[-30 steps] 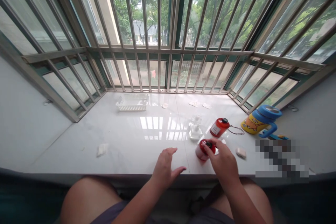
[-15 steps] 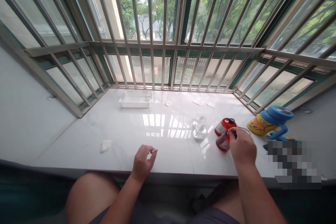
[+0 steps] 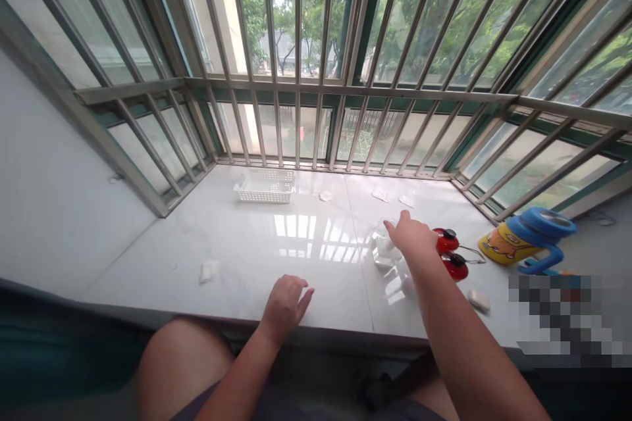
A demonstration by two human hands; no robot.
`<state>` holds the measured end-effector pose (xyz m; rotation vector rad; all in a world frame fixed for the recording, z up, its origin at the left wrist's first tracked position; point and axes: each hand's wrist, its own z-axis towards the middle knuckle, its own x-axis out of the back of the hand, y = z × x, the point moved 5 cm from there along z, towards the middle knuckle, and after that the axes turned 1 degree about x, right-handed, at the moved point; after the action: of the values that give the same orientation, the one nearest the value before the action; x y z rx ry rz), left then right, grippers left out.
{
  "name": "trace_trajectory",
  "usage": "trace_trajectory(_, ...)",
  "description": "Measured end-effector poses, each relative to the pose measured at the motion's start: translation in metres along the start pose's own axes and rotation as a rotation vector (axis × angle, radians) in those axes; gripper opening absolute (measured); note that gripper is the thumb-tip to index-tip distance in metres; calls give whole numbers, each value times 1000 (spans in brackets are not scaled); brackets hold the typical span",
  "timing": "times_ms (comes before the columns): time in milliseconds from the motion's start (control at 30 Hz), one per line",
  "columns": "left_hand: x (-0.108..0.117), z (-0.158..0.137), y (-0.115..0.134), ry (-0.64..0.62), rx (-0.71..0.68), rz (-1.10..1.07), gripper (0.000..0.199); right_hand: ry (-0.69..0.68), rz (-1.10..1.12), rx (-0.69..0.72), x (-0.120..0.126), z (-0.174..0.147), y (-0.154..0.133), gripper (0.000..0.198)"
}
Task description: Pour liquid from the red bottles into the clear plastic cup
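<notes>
Left hand: the left hand [image 3: 285, 302] rests at the near edge of the white sill [image 3: 247, 256], fingers loosely curled and slightly spread, holding nothing.
Right hand: the right hand [image 3: 412, 237] reaches out over the sill, palm down, fingers stretched forward and closed on nothing; it hovers over a clear glass bottle [image 3: 384, 253].
Clear glass bottle: small, squat and see-through, it stands right of centre on the glossy sill, partly hidden under the hand; whether the fingers touch it cannot be told.
Red bottles: two red bottles [image 3: 450, 255] with black caps lie on their sides just right of the hand, one just behind the other, a thin cord trailing to their right.
Near-right edge: a small pale block [image 3: 478, 299] lies near the sill's front edge, right of the forearm.
Blue and yellow cup: a yellow cup with a blue lid and handle [image 3: 528, 240] lies tilted at the far right.
Open room: the left and centre of the sill lie mostly bare, broken by one crumpled white scrap [image 3: 209, 270] near the front left.
Far side: a white slatted basket [image 3: 265, 185] sits close to the window bars [image 3: 296, 79]; small white scraps [image 3: 381, 195] lie along the back, right of it.
Bounds: metal bars wall the sill on three sides; the near edge drops to the person's knees.
</notes>
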<state>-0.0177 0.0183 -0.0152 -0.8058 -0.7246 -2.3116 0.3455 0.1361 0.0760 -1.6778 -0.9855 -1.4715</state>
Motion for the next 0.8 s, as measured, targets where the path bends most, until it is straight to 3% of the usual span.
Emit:
trace_trajectory(67,0,-1,1,-4,-14,14,6,-98,-5,-1,-1,19,-8,60)
trace_trajectory(167,1,-1,2,-5,-24,23,5,-117,-26,47,-3,36,-20,45)
trace_trajectory(433,0,-1,2,-21,-7,22,7,-107,-52,260,-2,38,-64,33)
trace_trajectory(533,-2,-1,-1,-10,12,29,14,-105,-29,422,-3,20,-104,34)
trace_trajectory(667,-3,-2,-6,35,58,40,35,-152,62,726,-5,-30,-164,31)
trace_trajectory(800,-5,-2,-6,59,89,119,58,-198,151,943,9,-72,-184,48)
